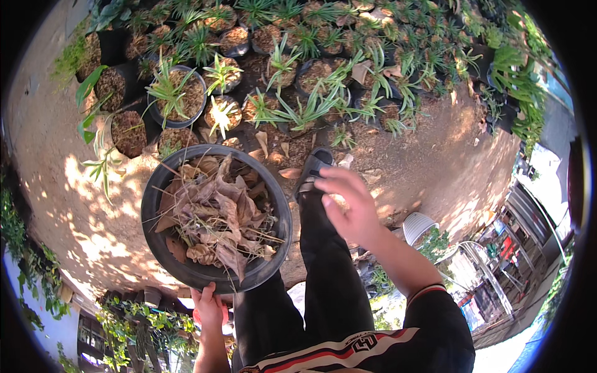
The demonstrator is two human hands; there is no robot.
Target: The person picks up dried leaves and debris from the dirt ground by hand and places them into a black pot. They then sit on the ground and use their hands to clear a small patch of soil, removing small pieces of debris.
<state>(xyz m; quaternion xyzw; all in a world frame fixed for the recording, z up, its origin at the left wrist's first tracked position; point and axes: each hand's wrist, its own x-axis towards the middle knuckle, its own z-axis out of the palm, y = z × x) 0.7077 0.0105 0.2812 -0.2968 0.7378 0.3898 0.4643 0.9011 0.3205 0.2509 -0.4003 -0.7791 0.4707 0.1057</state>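
My left hand (208,305) grips the near rim of a round black plastic tub (154,196), its thumb over the edge. The tub hangs in front of my legs, filled with dry brown leaves (228,205) and thin dead stalks. To the right of the tub, my right hand (352,205) is over my leg and sandal (319,161). Its fingers are apart with nothing in them, pointing towards the upper left. A few fallen leaves, one a reddish-brown leaf (290,173), lie on the soil near my foot.
Rows of potted plants stand ahead, in black grow bags (128,133) and a larger round pot (198,109). Bare soil (447,144) runs along both sides. A white ribbed pot (417,226) is behind me on the right, near metal frames (489,275).
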